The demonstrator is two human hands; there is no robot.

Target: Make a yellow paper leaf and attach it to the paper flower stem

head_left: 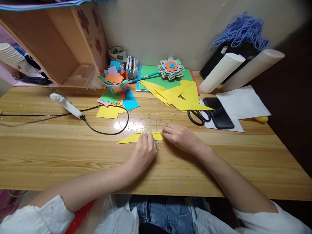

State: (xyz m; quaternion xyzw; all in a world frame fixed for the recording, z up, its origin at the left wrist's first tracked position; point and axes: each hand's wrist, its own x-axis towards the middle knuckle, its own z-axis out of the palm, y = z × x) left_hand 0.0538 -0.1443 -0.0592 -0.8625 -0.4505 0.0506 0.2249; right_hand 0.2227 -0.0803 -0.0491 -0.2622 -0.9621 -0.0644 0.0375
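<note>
A folded strip of yellow paper (pixel 130 138) is laid on the wooden desk (pixel 97 156). Its middle is pressed by the bunched fingers of the left hand (pixel 145 146); its right end is pinched by those of the right hand (pixel 179 136). A crease is apparently being flattened, so even edges are called for next. On the round white roll (pixel 117 54) (behind the coloured paper scraps (pixel 114 78)), the green label cannot be read.

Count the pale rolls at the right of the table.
2: the left roll behind the phone, the right roll behind the white sheet. No others show.
</note>
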